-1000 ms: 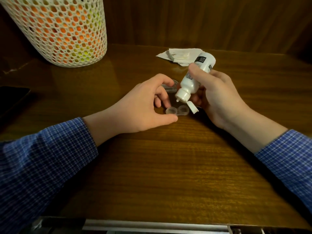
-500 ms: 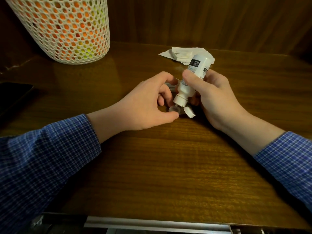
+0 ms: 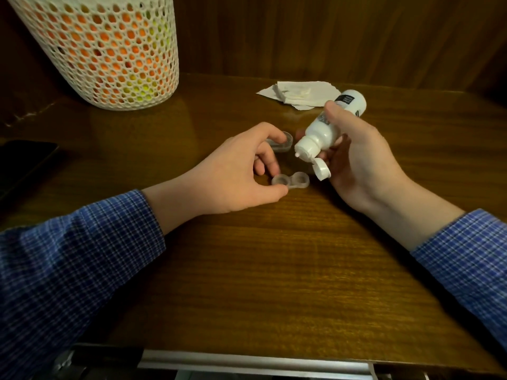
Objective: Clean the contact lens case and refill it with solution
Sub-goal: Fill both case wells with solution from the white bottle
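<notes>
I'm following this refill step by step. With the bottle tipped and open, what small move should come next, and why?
Probably lower the bottle in the right hand until its nozzle sits over a well of the lens case, then squeeze. The flip cap hangs open, the nozzle is above and apart from the case, and the left hand steadies the case on the table.

Wide bare tabletop (image 3: 274, 270) lies open toward the near edge. Further back, a basket (image 3: 104, 50) blocks the left, tissue (image 3: 301, 93) lies at the rear, and a wood wall (image 3: 329, 31) closes it off.
</notes>
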The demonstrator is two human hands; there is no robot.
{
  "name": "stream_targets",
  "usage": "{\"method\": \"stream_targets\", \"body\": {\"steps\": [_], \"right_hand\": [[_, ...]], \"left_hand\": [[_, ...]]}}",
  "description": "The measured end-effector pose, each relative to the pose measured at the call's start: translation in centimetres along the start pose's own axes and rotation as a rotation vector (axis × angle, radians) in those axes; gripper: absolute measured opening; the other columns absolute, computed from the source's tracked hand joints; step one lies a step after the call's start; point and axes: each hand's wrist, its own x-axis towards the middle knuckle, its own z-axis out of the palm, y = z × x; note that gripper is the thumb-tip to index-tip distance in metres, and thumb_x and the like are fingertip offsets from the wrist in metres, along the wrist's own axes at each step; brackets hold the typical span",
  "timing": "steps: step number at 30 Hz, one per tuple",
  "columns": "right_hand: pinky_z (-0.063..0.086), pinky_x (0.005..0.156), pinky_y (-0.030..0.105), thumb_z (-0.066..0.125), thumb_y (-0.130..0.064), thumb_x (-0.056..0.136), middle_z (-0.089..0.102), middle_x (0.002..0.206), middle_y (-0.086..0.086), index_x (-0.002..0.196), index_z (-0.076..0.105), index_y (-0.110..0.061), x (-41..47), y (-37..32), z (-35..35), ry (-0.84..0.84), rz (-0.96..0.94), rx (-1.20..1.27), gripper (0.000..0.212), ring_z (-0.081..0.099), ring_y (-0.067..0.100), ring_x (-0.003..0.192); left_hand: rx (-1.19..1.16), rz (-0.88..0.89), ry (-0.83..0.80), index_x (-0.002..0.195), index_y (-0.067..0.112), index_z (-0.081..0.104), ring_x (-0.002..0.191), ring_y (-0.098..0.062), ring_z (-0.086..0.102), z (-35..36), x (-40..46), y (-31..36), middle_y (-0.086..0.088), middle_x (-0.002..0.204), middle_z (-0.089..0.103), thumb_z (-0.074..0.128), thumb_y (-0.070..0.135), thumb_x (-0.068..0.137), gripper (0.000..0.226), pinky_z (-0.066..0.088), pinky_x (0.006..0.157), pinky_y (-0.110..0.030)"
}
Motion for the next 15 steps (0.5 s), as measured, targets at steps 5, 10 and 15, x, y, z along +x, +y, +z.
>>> {"method": "stream_targets", "body": {"steps": [5, 10, 15], "right_hand": [[0.056, 0.059, 0.024, 0.067, -0.032, 0.097, 0.070, 0.067, 0.000, 0.101, 0.068, -0.014, -0.6, -1.0, -0.5, -0.037, 0.126, 0.309, 0.019, 0.064, 0.009, 0.058], [0.063, 0.063, 0.027, 0.072, -0.024, 0.093, 0.079, 0.098, 0.013, 0.130, 0.062, -0.010, -0.9, -1.4, -0.4, -0.074, 0.177, 0.492, 0.041, 0.078, 0.021, 0.086], [0.064, 0.064, 0.028, 0.072, -0.021, 0.092, 0.078, 0.106, 0.021, 0.132, 0.060, -0.003, -1.1, -1.5, -0.1, -0.110, 0.210, 0.571, 0.046, 0.078, 0.029, 0.096]], "left_hand": [[0.011, 0.001, 0.024, 0.144, 0.036, 0.042, 0.095, 0.001, 0.061, -0.2, 0.1, -0.1, 0.016, 0.102, 0.065, 0.088, 0.048, 0.072, 0.087, 0.049, 0.072, -0.016], [-0.083, 0.094, 0.333, 0.140, 0.034, 0.042, 0.092, -0.005, 0.059, -0.1, 0.0, 1.0, 0.014, 0.105, 0.060, 0.080, 0.067, 0.061, 0.094, 0.047, 0.073, -0.013], [-0.119, 0.183, 0.537, 0.130, 0.027, 0.049, 0.083, -0.009, 0.058, 0.6, -0.2, 2.0, 0.009, 0.095, 0.060, 0.082, 0.049, 0.075, 0.067, 0.048, 0.069, -0.015]]}}
